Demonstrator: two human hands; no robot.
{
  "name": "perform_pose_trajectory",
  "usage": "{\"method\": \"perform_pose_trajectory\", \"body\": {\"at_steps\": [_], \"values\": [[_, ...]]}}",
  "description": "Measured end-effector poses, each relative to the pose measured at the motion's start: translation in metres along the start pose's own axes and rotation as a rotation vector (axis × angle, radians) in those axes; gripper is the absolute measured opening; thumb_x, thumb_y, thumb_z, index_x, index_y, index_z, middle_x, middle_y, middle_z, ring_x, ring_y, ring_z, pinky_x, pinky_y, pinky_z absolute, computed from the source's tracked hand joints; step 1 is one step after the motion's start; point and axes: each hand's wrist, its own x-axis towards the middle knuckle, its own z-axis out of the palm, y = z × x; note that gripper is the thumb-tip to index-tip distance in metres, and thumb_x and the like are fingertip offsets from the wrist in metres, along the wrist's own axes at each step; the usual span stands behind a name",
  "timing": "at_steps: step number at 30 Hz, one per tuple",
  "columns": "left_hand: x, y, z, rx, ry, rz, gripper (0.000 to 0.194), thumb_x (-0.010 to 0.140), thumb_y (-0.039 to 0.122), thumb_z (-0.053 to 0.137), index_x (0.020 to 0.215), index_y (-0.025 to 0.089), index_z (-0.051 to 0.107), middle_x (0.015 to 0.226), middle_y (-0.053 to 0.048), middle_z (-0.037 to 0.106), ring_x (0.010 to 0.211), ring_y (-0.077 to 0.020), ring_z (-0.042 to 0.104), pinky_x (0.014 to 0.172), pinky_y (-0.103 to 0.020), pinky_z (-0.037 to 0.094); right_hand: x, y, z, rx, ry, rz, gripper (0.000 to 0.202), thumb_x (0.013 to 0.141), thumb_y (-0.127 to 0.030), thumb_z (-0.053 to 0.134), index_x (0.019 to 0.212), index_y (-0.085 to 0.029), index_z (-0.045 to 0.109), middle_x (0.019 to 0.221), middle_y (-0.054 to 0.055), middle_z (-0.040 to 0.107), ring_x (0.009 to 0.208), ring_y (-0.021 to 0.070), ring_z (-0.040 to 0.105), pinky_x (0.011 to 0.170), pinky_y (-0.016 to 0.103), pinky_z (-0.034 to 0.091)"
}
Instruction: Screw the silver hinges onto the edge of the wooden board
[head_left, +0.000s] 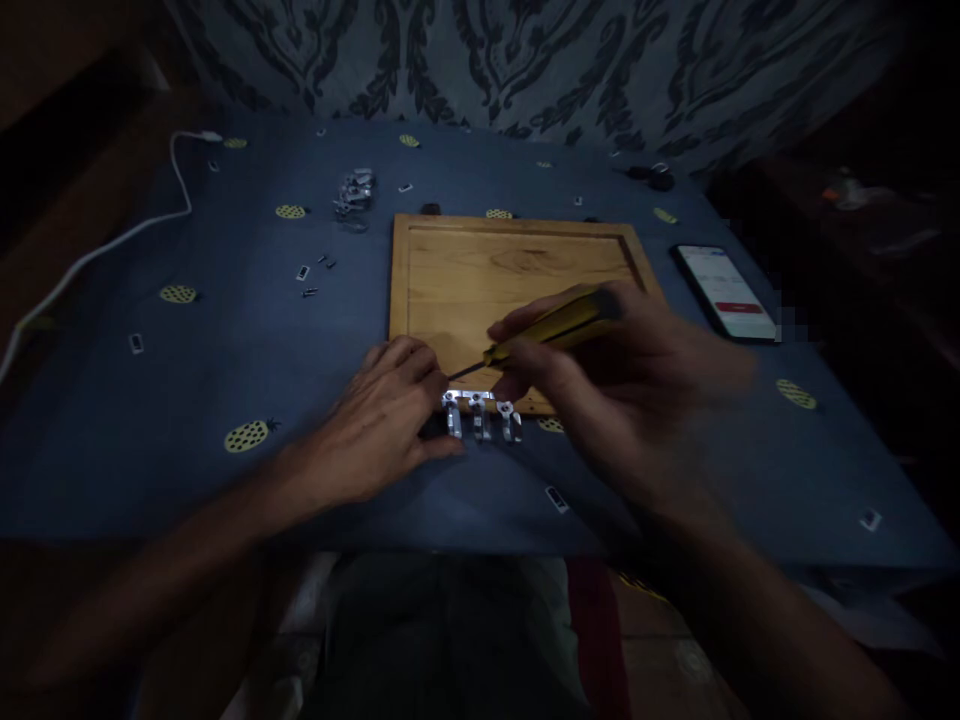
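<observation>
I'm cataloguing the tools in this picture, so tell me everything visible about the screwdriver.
The screwdriver has a thick yellow handle with dark parts and a thin, metal-looking shaft. The right hand grips it by the handle, above the wooden board. It is tilted, shaft slanting down towards the left hand. Its tip is lost beside that hand's fingers, so what it touches is unclear.

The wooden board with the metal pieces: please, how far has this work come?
Looks done: three metal pieces sit in a row at the wooden board's near edge; whether they are tight, I cannot tell.
In hand: the right hand holds the screwdriver, its tip near the leftmost piece, beside the left hand.
Perhaps left: small screws and a shiny heap lie apart.
</observation>
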Motion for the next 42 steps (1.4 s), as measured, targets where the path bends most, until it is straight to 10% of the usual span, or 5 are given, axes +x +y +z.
{"method": "perform_pose_trajectory", "body": {"at_steps": [4, 16, 37, 42], "values": [[-0.001, -0.001, -0.001, -0.019, 0.005, 0.003, 0.035, 0.087, 0.044, 0.081, 0.099, 0.015, 0.065, 0.109, -0.008, 0.063, 0.116, -0.0290, 0.055, 0.097, -0.043, 0.047, 0.002, -0.018, 0.002, 0.023, 0.320, 0.039, 0.013, 0.094, -0.034, 0.071, 0.083, -0.026, 0.071, 0.087, 0.003, 0.070, 0.056, 0.0134, 0.064, 0.048, 0.032, 0.049], [0.000, 0.000, -0.001, 0.018, 0.009, 0.011, 0.037, 0.086, 0.045, 0.082, 0.097, 0.015, 0.064, 0.107, -0.008, 0.063, 0.114, -0.0291, 0.055, 0.096, -0.044, 0.049, -0.016, 0.009, -0.005, 0.052, -0.002, 0.068, 0.007, 0.097, -0.034, 0.068, 0.096, -0.028, 0.070, 0.088, -0.002, 0.073, 0.055, 0.0109, 0.068, 0.055, 0.029, 0.056], [-0.001, -0.001, 0.000, 0.008, 0.002, 0.001, 0.036, 0.087, 0.042, 0.081, 0.103, 0.014, 0.067, 0.113, -0.010, 0.064, 0.119, -0.0305, 0.054, 0.100, -0.046, 0.047, -0.016, 0.019, -0.002, 0.027, -0.103, 0.060, 0.007, 0.095, -0.031, 0.069, 0.097, -0.024, 0.070, 0.084, 0.000, 0.071, 0.064, 0.0143, 0.070, 0.055, 0.027, 0.056], [-0.001, -0.001, -0.001, 0.042, 0.002, -0.003, 0.041, 0.085, 0.048, 0.082, 0.104, 0.015, 0.066, 0.112, -0.009, 0.065, 0.116, -0.0308, 0.055, 0.097, -0.045, 0.047, -0.019, 0.014, -0.002, 0.116, 0.037, 0.064, 0.005, 0.095, -0.030, 0.070, 0.097, -0.026, 0.072, 0.090, -0.001, 0.072, 0.058, 0.0110, 0.068, 0.057, 0.027, 0.058]]}}
